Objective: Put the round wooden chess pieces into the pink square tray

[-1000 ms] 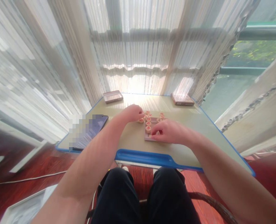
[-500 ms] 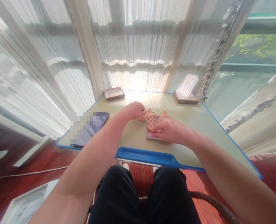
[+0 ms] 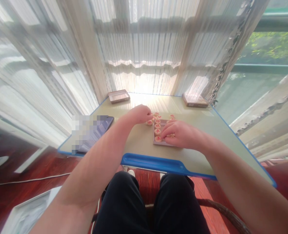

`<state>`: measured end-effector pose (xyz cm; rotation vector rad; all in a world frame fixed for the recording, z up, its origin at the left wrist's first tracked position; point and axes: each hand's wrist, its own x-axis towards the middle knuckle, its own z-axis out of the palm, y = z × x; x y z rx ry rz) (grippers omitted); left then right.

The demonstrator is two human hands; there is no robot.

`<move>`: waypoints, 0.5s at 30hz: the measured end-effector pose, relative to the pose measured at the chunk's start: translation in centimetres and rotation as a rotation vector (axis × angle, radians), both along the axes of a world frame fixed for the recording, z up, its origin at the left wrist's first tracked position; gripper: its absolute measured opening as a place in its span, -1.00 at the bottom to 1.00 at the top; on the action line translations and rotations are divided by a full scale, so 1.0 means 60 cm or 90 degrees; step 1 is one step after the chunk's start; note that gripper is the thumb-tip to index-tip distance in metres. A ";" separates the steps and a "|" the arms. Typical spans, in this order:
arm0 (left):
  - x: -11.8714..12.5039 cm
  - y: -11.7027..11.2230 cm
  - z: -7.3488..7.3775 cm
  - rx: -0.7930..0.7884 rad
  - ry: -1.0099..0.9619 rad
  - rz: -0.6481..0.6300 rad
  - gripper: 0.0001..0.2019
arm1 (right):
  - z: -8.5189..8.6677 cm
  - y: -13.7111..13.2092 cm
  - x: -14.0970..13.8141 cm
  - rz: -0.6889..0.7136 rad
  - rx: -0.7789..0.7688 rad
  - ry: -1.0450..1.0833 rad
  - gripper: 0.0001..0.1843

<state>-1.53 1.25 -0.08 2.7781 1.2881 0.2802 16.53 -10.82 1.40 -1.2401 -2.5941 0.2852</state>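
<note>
A shallow tray [image 3: 168, 143] holds round xiangqi pieces with red characters, lined in a column along its left side. The nearest xiangqi piece [image 3: 157, 139] lies in the tray's front left corner. Over the tray is my right hand [image 3: 179, 133], open, its fingers curved and slightly apart beside that corner piece; it covers much of the tray's middle. My left hand [image 3: 142, 113] is closed above the loose pieces left of the tray, and whatever its fingertips hold is hidden. One loose xiangqi piece [image 3: 149, 123] lies just below it.
A phone or tablet [image 3: 105, 128] lies at the table's left, partly pixelated. An open box lid [image 3: 119, 96] sits at the back left, a flat box [image 3: 194, 100] at the back right. More pieces [image 3: 172, 116] lie behind the tray. A blue trough [image 3: 153, 162] edges the table's front.
My right fingers have drawn a little to the right, off the tray's front left corner, where a piece now shows. My left hand stays nearly in place.
</note>
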 end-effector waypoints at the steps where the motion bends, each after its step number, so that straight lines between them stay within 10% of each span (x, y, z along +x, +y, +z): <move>1: 0.000 -0.001 0.001 -0.003 0.000 0.002 -0.71 | 0.000 0.000 0.000 0.003 -0.002 -0.006 -0.74; 15: -0.001 -0.002 0.003 -0.003 0.002 0.002 -0.72 | 0.000 -0.004 -0.006 -0.013 -0.011 -0.038 -0.74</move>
